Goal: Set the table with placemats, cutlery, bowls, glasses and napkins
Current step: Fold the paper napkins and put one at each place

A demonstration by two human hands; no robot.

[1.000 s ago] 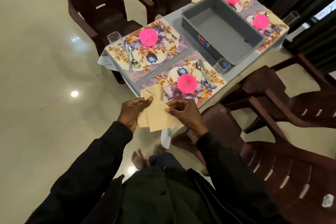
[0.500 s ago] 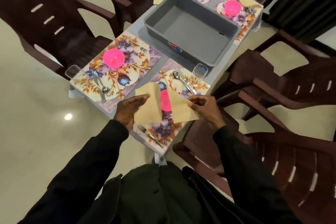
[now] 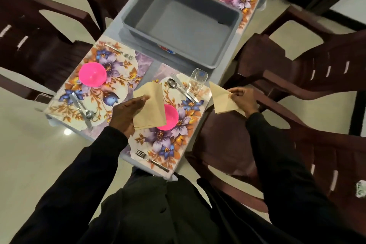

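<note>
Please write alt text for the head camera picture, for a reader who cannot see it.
A person holds two folded beige napkins at a set table: the left hand holds the first napkin over a pink bowl on the near placemat, the right hand pinches the second napkin near a glass. A grey tub stands mid-table.

Just one camera here, worn on the head, pointing forward and steeply down over the person's own chest and dark sleeves. It's wide-angle, so the edges bend a bit. Both hands sit close in, around mid-frame: the left hand point(image 3: 126, 113) over the table point(image 3: 121, 25), the right hand point(image 3: 243, 99) out past its side edge, above a chair point(image 3: 297, 77). Beyond the fingertips the table runs up the frame, grey tub point(image 3: 182, 25) first, and the top edge crops the far end. Floor shows left of the left hand.
</note>
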